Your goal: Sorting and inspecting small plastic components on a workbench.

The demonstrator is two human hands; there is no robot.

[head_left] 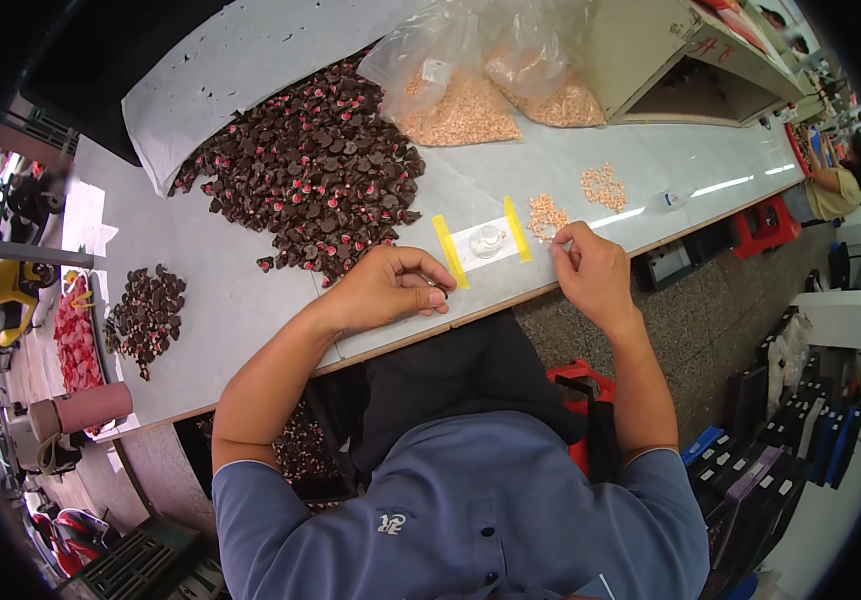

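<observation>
Dark-brown piece [441, 291] is pinched in the curled left hand [383, 288]; the right hand [594, 275] bends beside tan bits [548, 214], hold unclear.

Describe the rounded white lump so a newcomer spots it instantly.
On the pale grey table, beside the bare left hand, two yellow tape strips edge a white rectangular patch. The rounded white lump sits on it. Unlike the neighbouring small dark round pieces and pale orange bits, it is a single mass.

pink bottle [96, 407] well left of the left hand [391, 287]; open-front beige box [641, 50] beyond the right hand [591, 270]; red plastic object [766, 228] right of that hand, person in yellow top [836, 192] farther right; black boxes [751, 485] below, to its right
</observation>
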